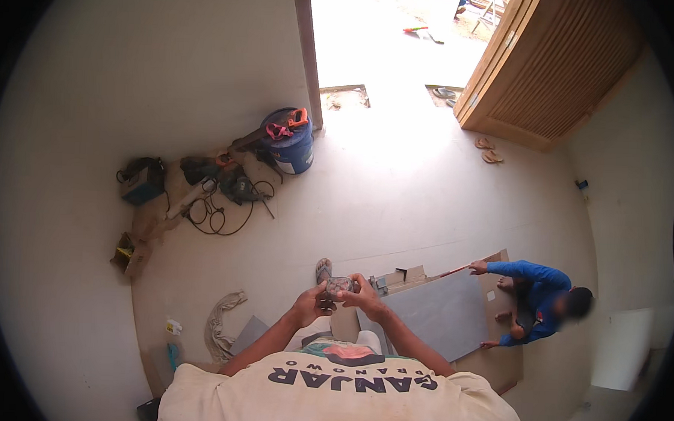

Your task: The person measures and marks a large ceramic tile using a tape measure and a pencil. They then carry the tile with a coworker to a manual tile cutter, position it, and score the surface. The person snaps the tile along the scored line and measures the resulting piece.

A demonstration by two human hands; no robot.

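Both hands are raised in front of my body around a small, squarish, see-through case [340, 286] with brownish contents I cannot make out. My left hand [314, 303] grips its left side with bent fingers. On the other side, my right hand [366, 296] holds it by the right edge. A large grey panel [442, 309] lies on cardboard to my right. Across it crouches a person in blue [537, 302], one hand on a thin reddish strip [455, 270] at the panel's far edge, the other at its near edge.
Power tools with cables [236, 185] lie along the left wall, near a blue bucket [293, 150] with orange tools on top. A crumpled cloth [223, 322] is at lower left. Wooden louvred doors [561, 70] stand open at the bright doorway, with sandals [488, 151] beside them.
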